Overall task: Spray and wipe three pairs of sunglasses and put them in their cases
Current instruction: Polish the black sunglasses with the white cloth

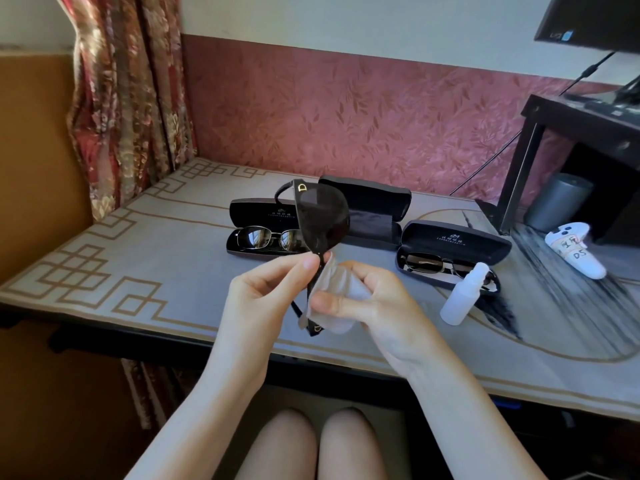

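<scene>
The person holds black sunglasses (323,216) on end above the surface (156,258). The left hand (273,289) pinches the frame near its middle, and the right hand (374,299) grips a pale cloth (341,289) folded round the lower lens. Behind lie three open cases. The left case (266,211) and the right case (457,239) each hold a metal-framed pair. The middle case (374,209) shows only dark lining. A white spray bottle (464,294) stands just in front of the right case.

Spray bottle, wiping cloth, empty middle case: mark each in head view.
spray bottle (459,303), head view, on its white body.
wiping cloth (346,285), head view, on the bunched fold beside the frame.
empty middle case (377,202), head view, on the open lid.
</scene>
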Motion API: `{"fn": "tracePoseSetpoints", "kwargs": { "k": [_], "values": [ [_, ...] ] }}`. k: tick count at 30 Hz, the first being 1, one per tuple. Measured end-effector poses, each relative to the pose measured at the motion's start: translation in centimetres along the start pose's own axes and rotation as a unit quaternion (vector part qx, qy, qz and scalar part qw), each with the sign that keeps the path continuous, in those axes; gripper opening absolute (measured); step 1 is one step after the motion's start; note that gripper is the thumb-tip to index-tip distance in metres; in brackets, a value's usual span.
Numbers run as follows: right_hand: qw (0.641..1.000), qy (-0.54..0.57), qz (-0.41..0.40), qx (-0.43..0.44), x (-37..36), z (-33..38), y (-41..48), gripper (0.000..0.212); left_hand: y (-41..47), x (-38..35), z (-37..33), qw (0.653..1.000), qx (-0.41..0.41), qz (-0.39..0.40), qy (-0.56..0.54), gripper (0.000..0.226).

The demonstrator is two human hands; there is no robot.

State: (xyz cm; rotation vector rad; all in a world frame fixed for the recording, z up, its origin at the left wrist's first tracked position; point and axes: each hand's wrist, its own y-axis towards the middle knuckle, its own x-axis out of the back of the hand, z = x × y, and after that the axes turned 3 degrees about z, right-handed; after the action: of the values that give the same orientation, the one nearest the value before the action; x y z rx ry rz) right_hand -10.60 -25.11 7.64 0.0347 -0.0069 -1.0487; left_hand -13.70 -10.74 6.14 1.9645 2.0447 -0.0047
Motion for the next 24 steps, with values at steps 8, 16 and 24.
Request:
{"fn": "tracePoseSetpoints", "kwargs": {
  "k": [8,16,24],
  "values": [
    [0.997,-0.024,-0.075,0.021,-0.8,0.0,0.0,0.028,0.0,-0.1,0.1,1.000,0.014,0.002,0.002,0.035],
    [0.998,-0.019,-0.016,0.049,-0.5,0.3,0.0,0.012,0.0,-0.2,-0.2,1.000,0.010,-0.006,-0.023,0.030],
    [0.998,-0.050,-0.009,0.047,0.5,0.1,-0.7,0.027,0.2,-0.9,0.1,0.998,-0.012,-0.044,-0.031,0.031]
  ]
}}
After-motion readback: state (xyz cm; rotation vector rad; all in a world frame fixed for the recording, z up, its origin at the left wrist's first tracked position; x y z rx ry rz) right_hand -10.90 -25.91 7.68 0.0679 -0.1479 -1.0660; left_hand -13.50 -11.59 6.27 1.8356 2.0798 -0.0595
